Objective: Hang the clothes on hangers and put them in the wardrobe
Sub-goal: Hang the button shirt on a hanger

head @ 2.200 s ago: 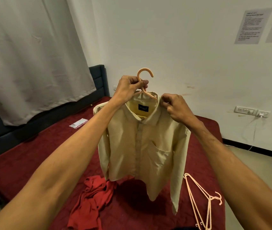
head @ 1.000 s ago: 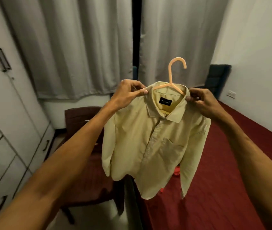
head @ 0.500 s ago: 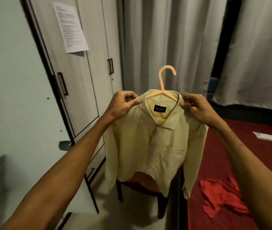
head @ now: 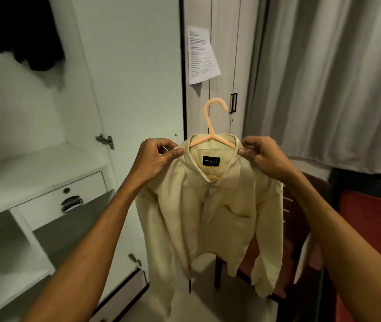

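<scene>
**A:** What have your hands got?

**B:** My left hand [head: 156, 156] pinches the shirt [head: 208, 217] at one shoulder, just beside the collar, with the thumb on top. My right hand [head: 261, 156] pinches the other shoulder the same way. Both are closed on cloth. I can't tell whether the hanger [head: 212, 122] arms are inside the pinch.

**A:** And where's the shirt?

**B:** It's at the centre of the frame, held in the air and draped on the hanger. The hook stands free above the collar. The wardrobe [head: 34, 163] is open at the left, with a drawer [head: 64, 198] at the lower left and dark clothes [head: 22, 31] hanging in the upper left.

**A:** How would you hang it cleanly?

**B:** The rail is out of view. I'd guess it runs above those dark clothes. I'd move one hand to the neck of the hook so I can steer it, and leave the other under a shoulder. Then I'd lift toward the upper left, turn the hook's opening to the rail and seat it beside the dark clothes. I'd let go only once the rail takes the weight.

**A:** Any risks?

**B:** The sleeves hang low and could snag the shelf edge. A one-sided pull might also slide the shirt off the hanger. The chair [head: 301, 228] behind it at the lower right looks out of the way.
</scene>
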